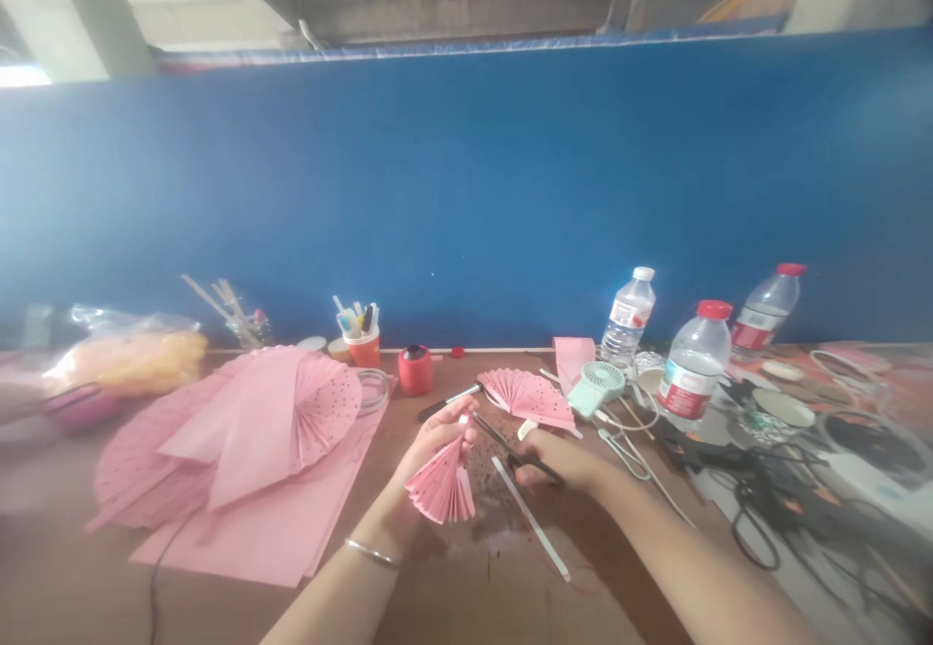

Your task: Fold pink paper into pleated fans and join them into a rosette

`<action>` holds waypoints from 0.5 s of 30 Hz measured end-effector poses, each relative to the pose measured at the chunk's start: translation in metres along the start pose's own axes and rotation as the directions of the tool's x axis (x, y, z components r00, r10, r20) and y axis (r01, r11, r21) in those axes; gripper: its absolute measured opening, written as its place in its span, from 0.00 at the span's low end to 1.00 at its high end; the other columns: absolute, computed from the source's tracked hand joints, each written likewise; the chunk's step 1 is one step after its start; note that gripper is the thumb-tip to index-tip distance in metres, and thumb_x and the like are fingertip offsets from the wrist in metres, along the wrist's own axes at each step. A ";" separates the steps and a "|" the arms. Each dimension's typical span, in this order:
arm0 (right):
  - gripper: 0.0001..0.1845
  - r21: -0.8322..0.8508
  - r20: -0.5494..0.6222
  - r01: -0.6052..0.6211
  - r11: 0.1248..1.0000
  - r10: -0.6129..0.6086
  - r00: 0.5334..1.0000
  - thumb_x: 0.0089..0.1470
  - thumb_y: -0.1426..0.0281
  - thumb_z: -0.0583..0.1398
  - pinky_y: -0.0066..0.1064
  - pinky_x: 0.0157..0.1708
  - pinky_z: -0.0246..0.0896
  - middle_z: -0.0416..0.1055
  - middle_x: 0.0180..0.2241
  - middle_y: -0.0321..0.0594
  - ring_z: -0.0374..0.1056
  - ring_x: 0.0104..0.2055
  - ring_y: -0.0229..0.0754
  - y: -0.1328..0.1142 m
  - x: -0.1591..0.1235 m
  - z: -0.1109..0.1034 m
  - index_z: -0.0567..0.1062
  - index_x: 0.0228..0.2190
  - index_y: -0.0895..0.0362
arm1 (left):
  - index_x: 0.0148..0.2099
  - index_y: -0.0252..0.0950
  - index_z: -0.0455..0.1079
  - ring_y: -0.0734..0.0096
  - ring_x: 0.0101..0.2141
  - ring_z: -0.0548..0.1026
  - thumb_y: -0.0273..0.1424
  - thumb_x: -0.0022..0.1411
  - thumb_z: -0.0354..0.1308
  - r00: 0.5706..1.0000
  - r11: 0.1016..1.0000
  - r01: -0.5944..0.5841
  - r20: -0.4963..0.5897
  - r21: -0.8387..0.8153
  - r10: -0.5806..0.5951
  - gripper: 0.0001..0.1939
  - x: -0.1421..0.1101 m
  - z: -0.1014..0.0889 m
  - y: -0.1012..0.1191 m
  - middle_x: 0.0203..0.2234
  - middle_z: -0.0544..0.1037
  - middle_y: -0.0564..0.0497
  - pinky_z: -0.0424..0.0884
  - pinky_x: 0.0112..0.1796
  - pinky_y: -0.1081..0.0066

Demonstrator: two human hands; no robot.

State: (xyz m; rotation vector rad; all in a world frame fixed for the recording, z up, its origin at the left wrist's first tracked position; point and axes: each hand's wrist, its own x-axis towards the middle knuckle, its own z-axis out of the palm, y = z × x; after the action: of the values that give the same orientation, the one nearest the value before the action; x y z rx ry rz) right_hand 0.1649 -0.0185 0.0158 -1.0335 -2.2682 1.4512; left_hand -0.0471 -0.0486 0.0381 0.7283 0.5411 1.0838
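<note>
Pink paper fan (441, 492) pinched in left hand (429, 443) | right hand (555, 457) grips scissors (501, 437) | white strip (531, 520) nearby | mint handheld fan (596, 390) beyond

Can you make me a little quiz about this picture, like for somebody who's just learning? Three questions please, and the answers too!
1. True or false: the right hand holds the scissors.
2. What does the left hand hold? A) a cup B) folded pink paper C) a pen
3. Fill in: two bottles have red caps; the third bottle has a ___ cap.

Key: 1. True. 2. B. 3. White.
</note>
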 end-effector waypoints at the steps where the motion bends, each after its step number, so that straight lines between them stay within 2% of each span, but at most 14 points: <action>1: 0.22 0.002 0.006 0.001 1.000 -0.001 1.000 0.41 0.53 0.59 0.22 0.14 0.44 0.61 0.14 0.32 0.55 0.16 0.31 0.000 0.000 0.000 0.67 0.16 0.61 | 0.45 0.33 0.67 0.85 0.24 0.69 0.20 0.51 0.59 1.000 1.000 0.006 0.003 -0.016 -0.006 0.17 0.000 0.000 -0.001 0.27 0.68 0.54 0.66 0.25 0.85; 5: 0.21 -0.011 0.025 0.014 1.000 -0.013 1.000 0.41 0.55 0.59 0.22 0.15 0.42 0.58 0.14 0.31 0.53 0.16 0.31 0.000 0.001 0.001 0.66 0.17 0.61 | 0.45 0.34 0.66 0.85 0.23 0.69 0.19 0.51 0.58 0.999 0.999 0.035 0.007 -0.029 -0.035 0.18 0.000 0.002 -0.002 0.26 0.67 0.54 0.67 0.24 0.85; 10: 0.24 0.029 0.037 0.093 0.995 -0.094 0.995 0.39 0.51 0.60 0.23 0.17 0.40 0.54 0.15 0.29 0.50 0.18 0.30 0.003 0.004 0.004 0.65 0.19 0.61 | 0.44 0.33 0.66 0.85 0.22 0.69 0.21 0.53 0.57 0.995 0.997 0.058 0.079 -0.052 -0.054 0.14 -0.004 0.011 -0.005 0.24 0.66 0.54 0.67 0.24 0.85; 15: 0.26 0.077 0.021 0.143 0.987 -0.145 0.989 0.39 0.49 0.60 0.24 0.19 0.41 0.56 0.18 0.30 0.50 0.21 0.31 0.007 0.008 0.008 0.66 0.21 0.61 | 0.42 0.32 0.68 0.85 0.21 0.69 0.20 0.50 0.59 0.994 0.997 0.069 0.082 -0.017 -0.068 0.15 -0.005 0.014 -0.008 0.24 0.67 0.54 0.66 0.22 0.85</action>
State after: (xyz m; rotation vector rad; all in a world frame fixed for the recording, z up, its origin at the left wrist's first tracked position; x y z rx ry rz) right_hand 0.1579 -0.0167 0.0044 -0.8145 -2.2358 1.4860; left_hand -0.0343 -0.0591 0.0409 0.7285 0.4817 0.9903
